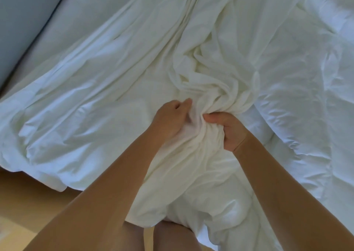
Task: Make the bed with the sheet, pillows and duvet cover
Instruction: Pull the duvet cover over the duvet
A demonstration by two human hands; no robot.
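Cream-white crumpled cotton duvet cover (201, 74) bunched at frame centre, trailing to 12 o'clock and down to 6 over the bed edge. Left hand (170, 120) and right hand (228, 130) both clenched on its gathered folds, side by side, nearly touching. White puffy duvet (306, 78) at 3 o'clock, also spreading under to 9. Grey upholstered headboard (23, 20) at 10 o'clock. Light wooden floor (28, 202) at 8 o'clock.

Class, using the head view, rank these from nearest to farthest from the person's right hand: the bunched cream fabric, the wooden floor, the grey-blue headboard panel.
From the right hand:
1. Bunched cream fabric: gripped in that hand, centre of the bed.
2. Wooden floor: lower left, beyond the bed's edge.
3. Grey-blue headboard panel: far upper left corner.
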